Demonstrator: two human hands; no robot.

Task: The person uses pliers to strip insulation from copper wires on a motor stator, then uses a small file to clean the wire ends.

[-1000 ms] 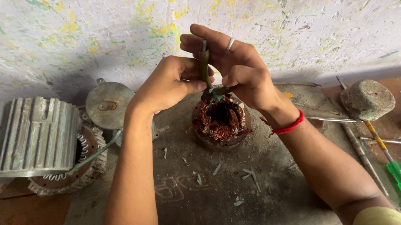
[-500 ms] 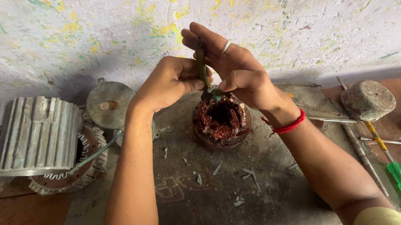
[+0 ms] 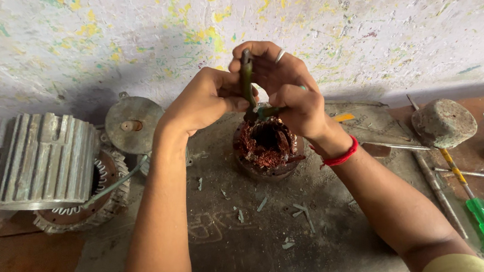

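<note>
While the copper-wound stator [image 3: 267, 146] is stood upright on the dark work slab [image 3: 248, 255], green-handled pliers [image 3: 247, 84] are gripped above it — left hand [image 3: 205, 101] and right hand [image 3: 288, 92] both closed on the handles, apparently for leverage — jaws set into the windings.

Both forearms are bare. Right hand [image 3: 289, 98]: silver ring [image 3: 280, 56] on one of the fingers, red thread band [image 3: 340, 157] behind them at the wrist, yellowish sleeve [image 3: 456, 264] at the upper arm.

Our L hand [image 3: 205, 101] & R hand [image 3: 285, 89] raised together, fingers curled shut, thumbs nearly touching; both forearms angled inward; R wrist bent.
</note>
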